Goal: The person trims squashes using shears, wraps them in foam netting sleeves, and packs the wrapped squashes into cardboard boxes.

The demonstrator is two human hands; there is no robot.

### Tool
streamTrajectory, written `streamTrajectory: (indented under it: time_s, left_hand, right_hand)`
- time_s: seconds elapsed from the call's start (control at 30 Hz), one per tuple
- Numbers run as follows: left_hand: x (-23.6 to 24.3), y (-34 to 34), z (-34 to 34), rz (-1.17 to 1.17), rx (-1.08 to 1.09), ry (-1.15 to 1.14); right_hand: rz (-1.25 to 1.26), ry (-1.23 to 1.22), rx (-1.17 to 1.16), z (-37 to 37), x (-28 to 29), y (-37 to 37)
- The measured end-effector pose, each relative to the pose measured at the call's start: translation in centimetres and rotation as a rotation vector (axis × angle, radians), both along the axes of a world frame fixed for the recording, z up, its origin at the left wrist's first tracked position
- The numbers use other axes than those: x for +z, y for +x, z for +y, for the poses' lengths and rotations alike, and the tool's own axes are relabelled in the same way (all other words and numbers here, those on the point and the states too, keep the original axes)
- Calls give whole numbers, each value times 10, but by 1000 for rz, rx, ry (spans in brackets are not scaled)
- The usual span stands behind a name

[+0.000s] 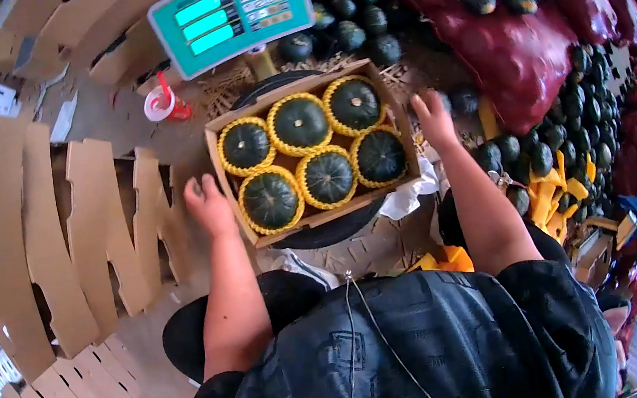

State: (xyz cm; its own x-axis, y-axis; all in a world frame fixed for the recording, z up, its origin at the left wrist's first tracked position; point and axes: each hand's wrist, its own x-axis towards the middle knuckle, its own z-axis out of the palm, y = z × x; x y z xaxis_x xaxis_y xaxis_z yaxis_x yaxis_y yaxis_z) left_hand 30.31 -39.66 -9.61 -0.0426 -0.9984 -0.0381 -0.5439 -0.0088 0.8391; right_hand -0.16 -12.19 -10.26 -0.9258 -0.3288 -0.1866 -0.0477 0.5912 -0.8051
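the cardboard box (325,219) sits in the middle of the view on a round black scale platform (324,235), its flaps open. inside lie six dark green squashes (329,177) in two rows of three, each cupped in a yellow foam net (288,151).

the left hand (208,203) is at the box's left wall, near its lower corner, fingers loosely curled and close to or touching the cardboard; whether it actually grips the wall cannot be told. it has nothing else in it. the right hand (432,118) is at the box's right wall, near the upper corner, fingers extended and slightly spread, resting against or just beside the edge, with nothing closed in its grasp.

behind the box rises the scale's teal display head (231,13) with green readouts and a keypad. left of it a red and white cup (163,104) with a straw stands on the floor. flattened cardboard box blanks (50,222) stand in rows on the left. loose dark green squashes (353,17) are heaped behind the scale and on the right (563,129), beside dark red mesh sacks (510,47). a pile of spare yellow foam nets (554,205) lies to the right of the person's arm, and white paper (408,194) pokes out under the box's right corner.
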Motion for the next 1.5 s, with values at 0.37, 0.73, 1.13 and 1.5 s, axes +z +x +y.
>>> streamTrajectory:
  time_s: [0.37, 0.73, 1.13, 1.5]
  left_hand:
    - [-31, -4, 19, 147, -259, 563]
    - [83, 42, 73, 881, -331, 695]
    - [228, 134, 157, 1359, -766, 769]
    - [227, 291, 214, 1510, -441, 332]
  right_hand:
    - [-795, -552, 90, 29, -70, 31]
    - [-696, -720, 447, 49, 83, 40]
    - [-477, -838, 558, 46, 241, 72]
    - [-1658, -1151, 845, -61, 368, 218]
